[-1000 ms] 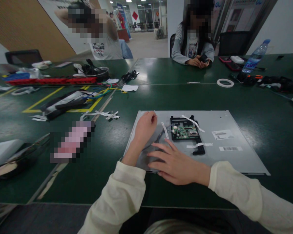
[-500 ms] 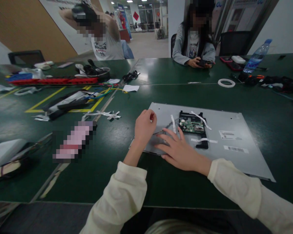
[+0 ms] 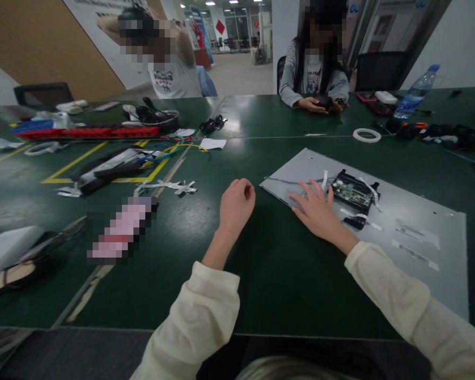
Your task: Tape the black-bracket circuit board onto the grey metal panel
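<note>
Head view: right hand (image 3: 319, 214) flat, fingers spread, gripping nothing, on grey panel (image 3: 427, 203); left hand (image 3: 235, 203) curled, contents unclear; pressure best kept off circuit board (image 3: 352, 192) beside fingers.

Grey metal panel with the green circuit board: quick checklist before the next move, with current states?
1. Right hand flat on grey metal panel: ok.
2. Left hand on panel: not ok; curled on dark green table, apart from it.
3. Left hand empty: cannot tell; fingers closed.
4. White tape strips across green circuit board: ok.
5. Panel fully on table: cannot tell; cream sleeve covers near edge.
</note>
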### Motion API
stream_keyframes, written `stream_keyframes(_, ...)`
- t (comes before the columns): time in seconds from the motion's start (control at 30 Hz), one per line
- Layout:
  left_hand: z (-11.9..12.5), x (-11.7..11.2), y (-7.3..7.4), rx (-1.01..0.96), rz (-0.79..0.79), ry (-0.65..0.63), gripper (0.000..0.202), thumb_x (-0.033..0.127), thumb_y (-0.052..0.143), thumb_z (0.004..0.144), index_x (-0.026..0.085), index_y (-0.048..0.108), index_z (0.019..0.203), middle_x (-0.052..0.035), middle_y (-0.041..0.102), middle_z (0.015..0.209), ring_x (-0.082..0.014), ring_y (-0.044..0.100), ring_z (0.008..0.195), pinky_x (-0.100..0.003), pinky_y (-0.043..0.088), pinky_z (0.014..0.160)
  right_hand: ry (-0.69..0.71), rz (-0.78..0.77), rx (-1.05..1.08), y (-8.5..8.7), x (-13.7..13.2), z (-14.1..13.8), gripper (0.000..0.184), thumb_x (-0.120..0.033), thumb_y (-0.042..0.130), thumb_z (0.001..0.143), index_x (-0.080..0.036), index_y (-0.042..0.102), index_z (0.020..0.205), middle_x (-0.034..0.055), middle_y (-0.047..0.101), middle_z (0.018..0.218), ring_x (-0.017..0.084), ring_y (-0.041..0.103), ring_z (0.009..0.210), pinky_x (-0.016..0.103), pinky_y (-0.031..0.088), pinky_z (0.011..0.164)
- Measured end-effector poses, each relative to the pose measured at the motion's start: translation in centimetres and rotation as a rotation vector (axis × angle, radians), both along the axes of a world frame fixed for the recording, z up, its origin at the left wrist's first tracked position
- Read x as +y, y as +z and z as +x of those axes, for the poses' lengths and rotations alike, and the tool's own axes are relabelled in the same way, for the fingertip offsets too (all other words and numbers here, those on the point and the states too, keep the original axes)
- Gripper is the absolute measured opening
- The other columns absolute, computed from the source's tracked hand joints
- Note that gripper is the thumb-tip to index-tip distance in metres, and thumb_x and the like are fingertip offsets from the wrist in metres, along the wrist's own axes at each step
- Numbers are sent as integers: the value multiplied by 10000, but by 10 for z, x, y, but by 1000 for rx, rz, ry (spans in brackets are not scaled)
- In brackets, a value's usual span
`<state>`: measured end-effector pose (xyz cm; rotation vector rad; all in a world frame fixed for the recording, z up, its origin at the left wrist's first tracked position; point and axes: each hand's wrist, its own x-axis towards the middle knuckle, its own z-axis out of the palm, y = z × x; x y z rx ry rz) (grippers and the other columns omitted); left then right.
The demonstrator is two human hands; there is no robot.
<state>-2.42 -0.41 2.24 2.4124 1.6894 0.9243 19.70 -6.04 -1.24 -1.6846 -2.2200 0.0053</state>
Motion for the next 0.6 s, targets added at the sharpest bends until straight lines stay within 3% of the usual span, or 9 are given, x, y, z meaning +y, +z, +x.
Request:
stream_keyframes(0.2, -2, 1, -2, 0, -11, -6, 129, 188, 432, 868, 195, 526, 780, -26, 542, 772, -156, 535, 721, -286, 423, 696, -211, 8, -60, -9, 14, 27, 374, -374, 347, 935, -264, 520, 1248, 108, 257, 1481, 376, 130, 1368, 734, 148, 968)
stream_keyframes(0.4, 0, 0, -2, -8, -30, -10, 128, 188, 432, 865, 194, 525, 777, -26, 543, 775, -155, 535, 719, -294, 428, 704, -460, 48, -135, -21, 27, 78, 371, -379, 335, 935, -241, 529, 1220, 127, 302, 1447, 383, 150, 1347, 736, 159, 935)
stream_keyframes(0.5, 1, -1, -3, -7, -34, -20, 122, 182, 437, 860, 195, 523, 774, -27, 540, 774, -159, 536, 720, -299, 427, 703, -586, 94, -166, -25, 26, 101, 398, -388, 301, 940, -205, 534, 1206, 157, 327, 1421, 396, 151, 1338, 739, 167, 919)
stream_keyframes(0.6, 1, 0, -4, 1, -36, -24, 122, 187, 435, 864, 197, 519, 776, -27, 536, 774, -160, 537, 717, -300, 428, 693, -619, 93, -177, -25, 20, 117, 449, -435, 265, 937, -207, 534, 1215, 169, 338, 1410, 412, 159, 1331, 753, 179, 897)
